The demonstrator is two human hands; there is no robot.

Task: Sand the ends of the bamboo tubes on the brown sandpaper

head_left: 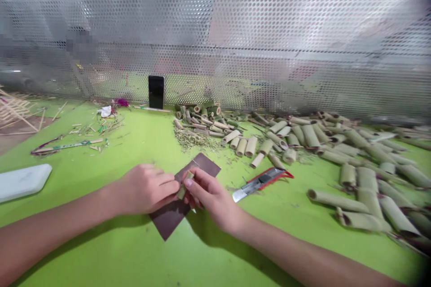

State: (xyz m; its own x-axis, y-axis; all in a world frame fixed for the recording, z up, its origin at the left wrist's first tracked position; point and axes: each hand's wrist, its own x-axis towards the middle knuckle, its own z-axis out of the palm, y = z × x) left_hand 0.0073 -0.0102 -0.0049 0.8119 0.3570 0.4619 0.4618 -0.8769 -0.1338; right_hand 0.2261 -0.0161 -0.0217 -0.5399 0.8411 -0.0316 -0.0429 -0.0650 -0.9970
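Note:
My left hand (144,190) and my right hand (210,195) meet above a dark brown sheet of sandpaper (171,217) lying on the green table (101,251). A short, pale green bamboo piece (182,189) is pinched between the fingers of both hands, and its lower end is hidden by them. A utility knife (261,184) with a red and grey handle and an exposed blade lies just right of my right hand. Beyond the sandpaper, many cut bamboo tubes (310,136) lie scattered.
A perforated metal screen (215,18) stands along the far side of the table, with a black phone (156,92) upright against it. Green bamboo shavings (190,139), thin sticks (87,130) and a white pad (23,183) lie on the table.

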